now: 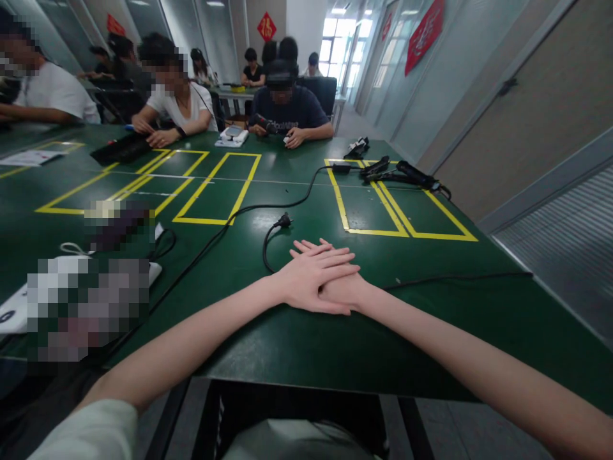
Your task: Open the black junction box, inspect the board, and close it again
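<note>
My left hand (313,278) lies flat on top of my right hand (345,292) on the green table (297,338), fingers stretched out, holding nothing. Only the right hand's wrist side and fingertips near the top show under the left. Both forearms rest on the table's near edge. A black power cable with a plug (283,221) lies just beyond the fingertips, apart from them.
Yellow tape rectangles (218,188) mark the table. Black tools and cables (397,172) lie at the far right. A thin cable (454,278) runs right of my hands. Blurred items (86,306) sit at my left. Several people work at the far side.
</note>
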A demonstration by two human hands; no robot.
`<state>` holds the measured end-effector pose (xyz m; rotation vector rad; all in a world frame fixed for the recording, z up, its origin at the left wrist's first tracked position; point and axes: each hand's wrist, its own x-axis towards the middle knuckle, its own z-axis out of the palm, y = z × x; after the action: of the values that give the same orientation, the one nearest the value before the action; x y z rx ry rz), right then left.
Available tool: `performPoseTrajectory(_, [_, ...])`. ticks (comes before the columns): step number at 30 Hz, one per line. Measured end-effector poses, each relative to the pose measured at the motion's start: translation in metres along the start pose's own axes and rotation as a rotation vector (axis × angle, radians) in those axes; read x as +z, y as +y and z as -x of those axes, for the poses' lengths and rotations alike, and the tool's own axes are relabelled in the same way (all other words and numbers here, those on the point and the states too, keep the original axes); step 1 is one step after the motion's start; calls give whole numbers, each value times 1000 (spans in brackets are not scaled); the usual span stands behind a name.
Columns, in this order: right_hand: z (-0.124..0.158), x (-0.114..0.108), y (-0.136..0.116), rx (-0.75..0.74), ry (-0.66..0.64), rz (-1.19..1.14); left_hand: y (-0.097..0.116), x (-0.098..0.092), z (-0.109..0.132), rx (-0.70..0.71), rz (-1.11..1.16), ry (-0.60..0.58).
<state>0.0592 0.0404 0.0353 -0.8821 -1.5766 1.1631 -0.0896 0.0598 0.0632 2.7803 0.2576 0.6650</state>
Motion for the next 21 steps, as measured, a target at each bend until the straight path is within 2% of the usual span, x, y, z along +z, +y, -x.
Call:
performPoseTrajectory(2, [19, -16, -10, -34, -155, 296, -6, -7, 12, -70, -11, 4])
performPoseTrajectory(3, [28, -24, -14, -104, -291, 666, -9, -10, 19, -105, -12, 3])
performPoseTrajectory(4, [36, -30, -17, -166, -338, 913, -12, -14, 25, -131, -9, 4])
performPoseTrajectory(6, [50, -41, -22, -264, -361, 1135, -18, -21, 36, -169, 2, 13])
performPoseTrajectory(10, [62, -53, -28, -340, -362, 1192, -22, -27, 47, -191, 23, 35])
performPoseTrajectory(16, [54, -56, -35, -411, -452, 1164, -21, -26, 51, -157, 17, 142])
performPoseTrajectory(19, [54, -58, -34, -411, -397, 1111, -19, -27, 52, -139, -16, 192])
performPoseTrajectory(21, [54, -67, -34, -381, -307, 1057, -17, -28, 53, -113, -38, 242])
